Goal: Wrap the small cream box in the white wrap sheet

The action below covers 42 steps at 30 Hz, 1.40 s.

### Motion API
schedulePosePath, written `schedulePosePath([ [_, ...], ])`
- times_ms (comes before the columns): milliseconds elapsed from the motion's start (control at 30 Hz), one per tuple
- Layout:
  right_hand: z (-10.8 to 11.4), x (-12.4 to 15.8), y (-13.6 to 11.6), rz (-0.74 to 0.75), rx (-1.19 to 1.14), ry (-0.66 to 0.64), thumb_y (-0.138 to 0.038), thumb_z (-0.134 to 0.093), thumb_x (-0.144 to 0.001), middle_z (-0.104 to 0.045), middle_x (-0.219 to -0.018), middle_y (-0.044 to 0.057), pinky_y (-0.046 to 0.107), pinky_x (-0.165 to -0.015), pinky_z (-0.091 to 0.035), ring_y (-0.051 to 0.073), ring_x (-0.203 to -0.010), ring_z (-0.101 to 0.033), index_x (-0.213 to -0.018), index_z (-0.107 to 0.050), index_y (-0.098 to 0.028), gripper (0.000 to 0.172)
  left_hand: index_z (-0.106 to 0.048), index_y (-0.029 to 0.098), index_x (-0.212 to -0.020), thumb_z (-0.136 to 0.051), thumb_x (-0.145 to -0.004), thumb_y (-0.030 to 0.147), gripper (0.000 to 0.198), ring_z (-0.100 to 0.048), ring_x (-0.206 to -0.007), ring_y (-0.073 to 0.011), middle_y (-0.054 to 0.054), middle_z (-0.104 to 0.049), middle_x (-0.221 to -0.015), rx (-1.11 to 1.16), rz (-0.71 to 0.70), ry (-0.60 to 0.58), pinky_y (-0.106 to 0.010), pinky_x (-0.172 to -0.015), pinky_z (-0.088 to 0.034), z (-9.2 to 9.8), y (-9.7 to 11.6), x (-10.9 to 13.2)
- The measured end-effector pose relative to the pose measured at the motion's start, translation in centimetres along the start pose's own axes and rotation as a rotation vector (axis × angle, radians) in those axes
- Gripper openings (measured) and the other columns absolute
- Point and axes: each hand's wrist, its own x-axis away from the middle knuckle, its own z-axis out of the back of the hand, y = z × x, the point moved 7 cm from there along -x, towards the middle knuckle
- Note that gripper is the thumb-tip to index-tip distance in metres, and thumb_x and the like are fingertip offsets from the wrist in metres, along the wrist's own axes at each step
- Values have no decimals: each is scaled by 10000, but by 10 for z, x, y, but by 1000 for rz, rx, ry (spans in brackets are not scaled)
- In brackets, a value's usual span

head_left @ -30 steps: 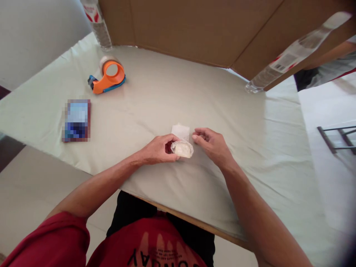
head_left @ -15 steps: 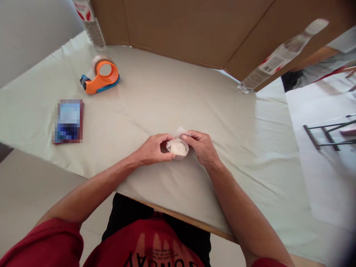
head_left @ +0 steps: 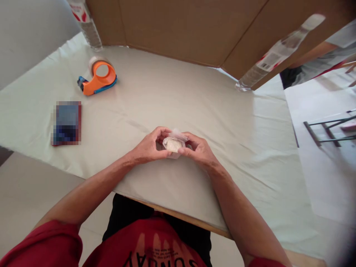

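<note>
A small pale lump wrapped in thin clear plastic [head_left: 172,144] sits between both my hands, just above the pale green cloth of the table [head_left: 194,100]. My left hand [head_left: 148,145] pinches its left side with thumb and fingers. On the wrap's right side and top edge, my right hand [head_left: 198,149] grips with curled fingers. The underside of the wrapped lump is hidden by my fingers.
An orange tape dispenser [head_left: 98,77] lies at the far left, a blurred blue card [head_left: 66,123] nearer on the left. Two clear water bottles [head_left: 85,22] [head_left: 274,55] stand by a large cardboard box [head_left: 194,26] at the back. Another person's arm [head_left: 317,52] shows at the far right.
My right hand has closed in from the right onto the wrapped lump. The white flap of wrap behind it has been folded in, and both hands have lifted it slightly.
</note>
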Motion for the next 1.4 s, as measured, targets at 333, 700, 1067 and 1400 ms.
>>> schedulePosePath([
  [333,-7,-2,-5,24,135,-6,-506,-782,-737,-733,-1055,72,341,-783,-540,223,-912,-678,-1156,-681,-204,526,-327,207,-1516,-799,-706,333,946,-624,-1028,-209,-103,-592,-1161,90,128,-55,-344,-901,-510,0,-4,0],
  [700,-10,-3,-8,52,142,-25,-486,-751,-778,-707,-1187,95,359,-837,-540,245,-1020,-676,-1225,-648,-204,538,-521,168,-1314,-805,-708,310,684,-625,-1024,-200,-89,-622,-1140,163,174,-69,-317,-867,-517,0,-8,-1],
  [1067,-11,-3,-6,58,145,0,-480,-747,-807,-734,-1131,70,354,-850,-557,221,-984,-694,-1182,-690,-246,446,-611,163,-956,-793,-676,316,367,-636,-776,-138,-21,-660,-872,217,230,16,-269,-709,-513,6,-10,-1],
  [1400,-21,6,-19,298,511,84,-377,-537,-968,-700,-1262,75,469,-1028,-497,256,-1171,-633,-1234,-689,-280,322,-636,153,-975,-744,-737,299,299,-658,-738,-138,-23,-698,-836,176,222,27,-258,-677,-516,8,-12,-2],
])
